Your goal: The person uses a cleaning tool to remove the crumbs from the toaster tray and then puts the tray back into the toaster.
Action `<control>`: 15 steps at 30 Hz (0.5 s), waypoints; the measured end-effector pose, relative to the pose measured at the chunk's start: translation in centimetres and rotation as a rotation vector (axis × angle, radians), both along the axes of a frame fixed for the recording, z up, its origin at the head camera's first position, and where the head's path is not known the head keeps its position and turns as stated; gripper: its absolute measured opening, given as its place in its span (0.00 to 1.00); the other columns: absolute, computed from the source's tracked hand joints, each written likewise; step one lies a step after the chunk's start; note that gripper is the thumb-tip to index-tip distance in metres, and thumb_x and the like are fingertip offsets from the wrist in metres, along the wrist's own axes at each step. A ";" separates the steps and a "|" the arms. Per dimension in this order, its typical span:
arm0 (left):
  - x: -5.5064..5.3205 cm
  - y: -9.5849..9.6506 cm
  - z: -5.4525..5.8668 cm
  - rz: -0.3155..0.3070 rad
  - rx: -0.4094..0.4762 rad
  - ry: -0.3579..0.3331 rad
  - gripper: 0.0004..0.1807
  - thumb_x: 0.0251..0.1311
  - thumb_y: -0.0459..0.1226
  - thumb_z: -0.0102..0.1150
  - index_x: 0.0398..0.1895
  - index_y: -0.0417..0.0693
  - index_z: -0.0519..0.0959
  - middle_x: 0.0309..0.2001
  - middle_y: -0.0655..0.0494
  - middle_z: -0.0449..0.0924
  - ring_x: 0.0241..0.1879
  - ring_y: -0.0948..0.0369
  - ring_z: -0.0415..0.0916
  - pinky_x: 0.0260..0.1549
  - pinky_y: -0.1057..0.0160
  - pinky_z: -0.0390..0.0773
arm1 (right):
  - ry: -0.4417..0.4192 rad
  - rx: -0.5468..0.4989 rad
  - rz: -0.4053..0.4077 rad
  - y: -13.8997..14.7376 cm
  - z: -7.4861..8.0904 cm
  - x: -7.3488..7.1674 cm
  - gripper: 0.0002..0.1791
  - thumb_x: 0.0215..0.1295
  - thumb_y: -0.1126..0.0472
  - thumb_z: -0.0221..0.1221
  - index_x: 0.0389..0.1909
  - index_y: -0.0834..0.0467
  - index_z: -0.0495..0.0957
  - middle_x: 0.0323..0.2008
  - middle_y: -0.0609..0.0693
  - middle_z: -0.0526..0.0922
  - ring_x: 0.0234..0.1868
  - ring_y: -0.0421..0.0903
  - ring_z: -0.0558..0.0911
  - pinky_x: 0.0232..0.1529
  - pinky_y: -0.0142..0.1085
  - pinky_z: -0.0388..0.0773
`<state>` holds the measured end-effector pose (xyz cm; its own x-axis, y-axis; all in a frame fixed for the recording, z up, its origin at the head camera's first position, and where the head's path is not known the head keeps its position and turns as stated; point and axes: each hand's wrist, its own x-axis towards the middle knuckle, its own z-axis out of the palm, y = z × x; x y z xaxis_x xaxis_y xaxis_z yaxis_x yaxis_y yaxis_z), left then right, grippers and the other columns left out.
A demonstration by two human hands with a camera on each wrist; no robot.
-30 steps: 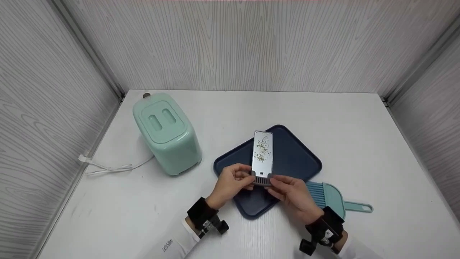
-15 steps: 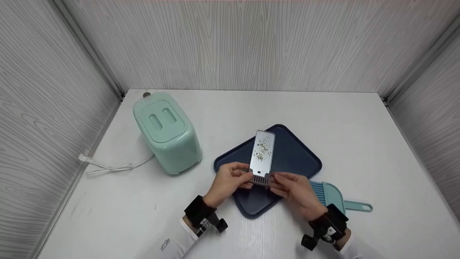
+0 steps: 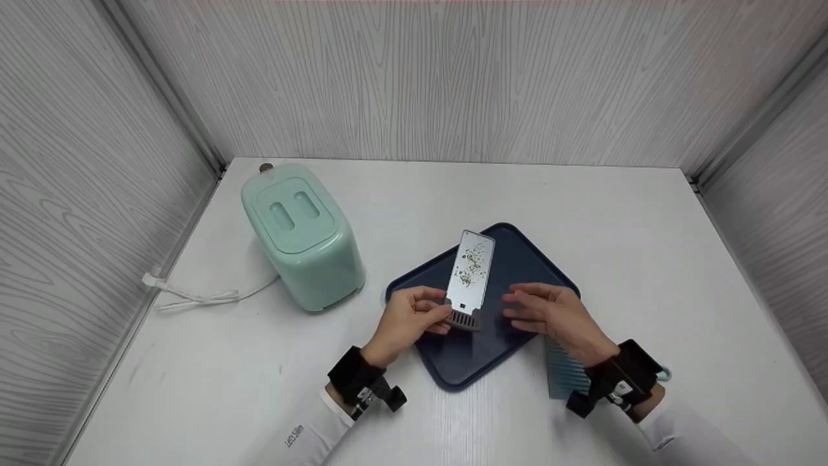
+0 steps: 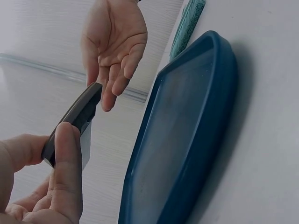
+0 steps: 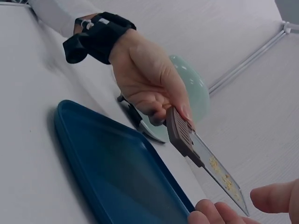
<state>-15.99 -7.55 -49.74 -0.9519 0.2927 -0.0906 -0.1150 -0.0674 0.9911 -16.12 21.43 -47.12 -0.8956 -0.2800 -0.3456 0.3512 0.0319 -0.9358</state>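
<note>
Your right hand (image 3: 559,317) has moved off the crumb tray (image 3: 470,275), loose and empty; your left hand (image 3: 402,320) pinches one end of it, holding it above the blue tray (image 3: 530,265).

Smooth metallic plate (image 3: 467,292), matt plastic grip (image 3: 464,321), glossy plastic toaster (image 3: 301,234), smooth plastic tray (image 3: 519,260)

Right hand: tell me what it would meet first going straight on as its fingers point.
Probably the crumb-strewn metal plate, near its slotted end, which the left hand pinches; the right hand points that way across a gap. Their heights are hard to compare, so it might pass over or under.
</note>
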 end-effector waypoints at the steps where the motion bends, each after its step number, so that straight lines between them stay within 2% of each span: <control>1: 0.0 0.0 0.0 -0.002 0.006 -0.002 0.20 0.67 0.26 0.65 0.60 0.23 0.77 0.36 0.45 0.90 0.26 0.65 0.87 0.33 0.68 0.90 | 0.016 0.022 0.014 0.3 0.1 -0.2 0.34 0.77 0.51 0.62 0.73 0.68 0.69 0.63 0.57 0.84 0.56 0.44 0.89 0.60 0.37 0.87; 4: -0.1 0.0 0.0 -0.010 0.018 -0.008 0.20 0.67 0.26 0.65 0.60 0.23 0.76 0.34 0.48 0.90 0.26 0.65 0.87 0.32 0.68 0.90 | 0.058 0.090 0.050 0.9 0.6 -0.8 0.31 0.78 0.51 0.61 0.71 0.68 0.72 0.67 0.61 0.81 0.58 0.44 0.88 0.61 0.37 0.87; 7: 0.0 0.0 0.1 -0.013 0.016 -0.016 0.20 0.67 0.26 0.65 0.59 0.23 0.77 0.35 0.48 0.90 0.26 0.65 0.87 0.32 0.67 0.90 | 0.089 0.163 0.089 1.5 1.0 -1.3 0.31 0.79 0.52 0.59 0.72 0.68 0.70 0.69 0.64 0.79 0.60 0.45 0.88 0.61 0.37 0.86; 9: -0.1 -0.1 0.2 -0.011 0.013 -0.022 0.20 0.67 0.26 0.65 0.60 0.24 0.77 0.35 0.48 0.90 0.26 0.65 0.86 0.32 0.67 0.90 | 0.105 0.201 0.112 1.9 1.2 -1.5 0.31 0.80 0.52 0.58 0.74 0.68 0.69 0.68 0.65 0.79 0.60 0.45 0.88 0.61 0.36 0.86; 15: -0.1 -0.3 0.4 -0.008 0.012 -0.029 0.20 0.66 0.25 0.65 0.59 0.23 0.77 0.34 0.51 0.89 0.25 0.65 0.85 0.31 0.67 0.90 | 0.160 0.308 0.147 3.4 1.9 -1.8 0.31 0.79 0.50 0.59 0.71 0.68 0.71 0.61 0.62 0.85 0.54 0.42 0.89 0.55 0.33 0.88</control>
<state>-16.11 -7.80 -49.34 -0.9466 0.3012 -0.1147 -0.1443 -0.0779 0.9865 -17.95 24.80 -45.21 -0.9031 -0.3144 -0.2925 0.1718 0.3598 -0.9171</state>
